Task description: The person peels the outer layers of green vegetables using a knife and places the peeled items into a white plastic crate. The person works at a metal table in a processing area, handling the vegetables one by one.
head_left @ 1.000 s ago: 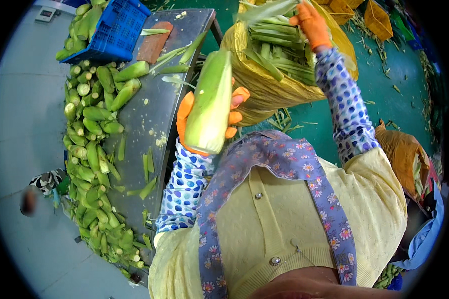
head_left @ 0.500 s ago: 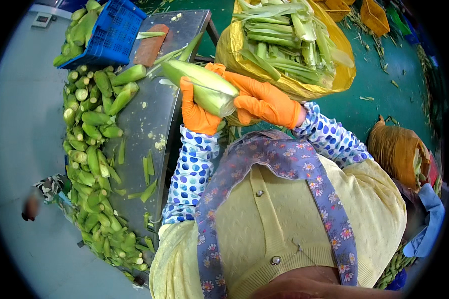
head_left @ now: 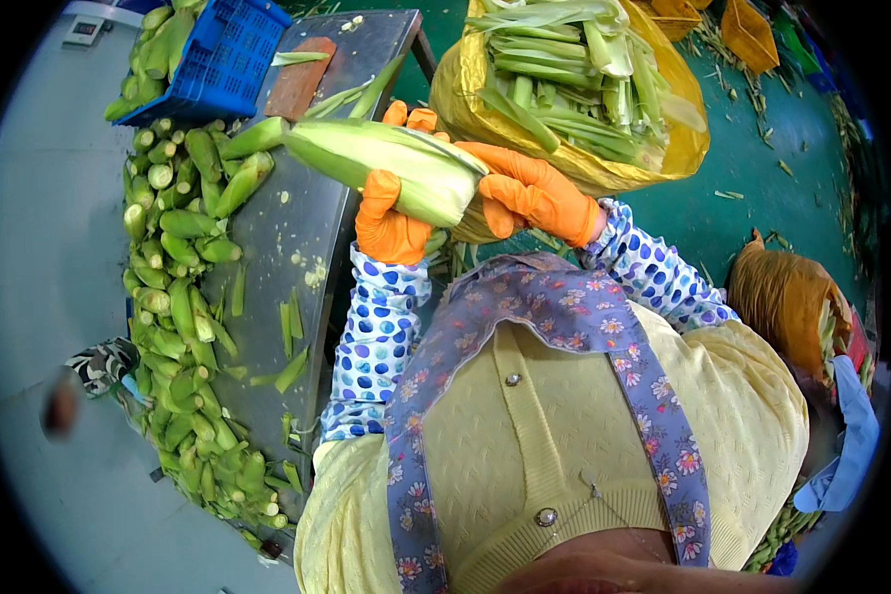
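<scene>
My left hand [head_left: 394, 223], in an orange glove, is wrapped round an ear of corn [head_left: 381, 163] in its pale green husk. The ear's tapered tip points left, over the metal table's edge, and its broad end faces my right hand [head_left: 540, 196]. That hand, gloved in orange too, has its fingers closed on the husk at the broad end. A narrow dark edge shows along the husk beside the right fingertips; I cannot make out what it is. Beyond my hands stands a yellow sack [head_left: 688, 163] filled with stripped husks [head_left: 554, 74].
On the left, a long heap of unpeeled corn [head_left: 183, 327] lines the metal table [head_left: 277, 267]. A tipped blue crate [head_left: 223, 59] of corn and a reddish-brown block [head_left: 300, 81] are at its far end. An orange-brown sack [head_left: 782, 302] stands right; a person's blurred hand [head_left: 59, 406] shows far left.
Both hands have shifted slightly left with the ear of corn, whose tip now reaches farther over the table. The husk has a loosened edge near the right fingers.
</scene>
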A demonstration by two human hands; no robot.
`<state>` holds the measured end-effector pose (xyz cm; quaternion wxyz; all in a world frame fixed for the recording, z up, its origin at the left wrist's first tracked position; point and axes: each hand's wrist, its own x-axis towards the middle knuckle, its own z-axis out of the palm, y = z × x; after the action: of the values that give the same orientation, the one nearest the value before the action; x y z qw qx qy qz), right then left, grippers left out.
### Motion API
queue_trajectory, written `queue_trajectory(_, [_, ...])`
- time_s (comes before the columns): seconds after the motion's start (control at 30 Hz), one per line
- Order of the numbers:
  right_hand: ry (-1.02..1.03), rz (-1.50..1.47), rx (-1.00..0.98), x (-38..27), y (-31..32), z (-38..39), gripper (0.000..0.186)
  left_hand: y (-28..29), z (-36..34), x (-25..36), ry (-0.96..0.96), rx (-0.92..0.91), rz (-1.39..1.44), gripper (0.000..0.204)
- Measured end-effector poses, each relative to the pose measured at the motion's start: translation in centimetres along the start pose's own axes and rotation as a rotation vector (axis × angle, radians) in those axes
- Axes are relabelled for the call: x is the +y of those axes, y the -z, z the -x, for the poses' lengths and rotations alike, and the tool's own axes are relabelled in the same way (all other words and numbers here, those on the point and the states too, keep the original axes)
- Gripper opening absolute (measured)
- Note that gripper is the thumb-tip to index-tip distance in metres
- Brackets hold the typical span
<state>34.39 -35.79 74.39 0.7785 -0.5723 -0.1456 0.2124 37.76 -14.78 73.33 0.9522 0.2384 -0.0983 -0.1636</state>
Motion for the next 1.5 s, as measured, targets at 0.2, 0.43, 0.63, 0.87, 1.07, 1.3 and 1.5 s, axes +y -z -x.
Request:
queue_trajectory(0.2, [-0.043,-0.024,0.005,0.2,0.6,0.0,0.046,0.8,0.0,1.4,0.005,-0.146,-0.295,0.089])
queue_trajectory(0.43, [0.225,0.386,0.217,-1.7,2.6,0.1,0.042,2.6,0.8,-1.9,0.163,-0.011,0.181,0.075])
queue_trajectory(0.63, [0.317,0.357,0.476,-3.1,6.6,0.4,0.041,4.3,0.1,-4.3,0.08,0.103,0.101,0.074])
queue_trajectory(0.87, [0.234,0.819,0.817,-7.2,16.3,-2.4,0.059,2.4,-0.2,-2.9,0.019,0.143,-0.485,0.096])
queue_trajectory(1.07, [0.233,0.685,0.29,-2.5,10.1,-1.6,0.045,0.6,-0.3,-2.1,0.034,0.097,-0.587,0.099])
queue_trajectory(1.3, [-0.121,0.205,-0.123,-1.8,4.7,-3.9,0.041,0.5,0.0,-1.8,0.043,-0.176,-0.621,0.113])
queue_trajectory(1.5, [-0.065,0.053,-0.187,-1.1,3.5,-3.7,0.025,0.7,1.2,-0.8,0.142,-0.178,-0.54,0.11])
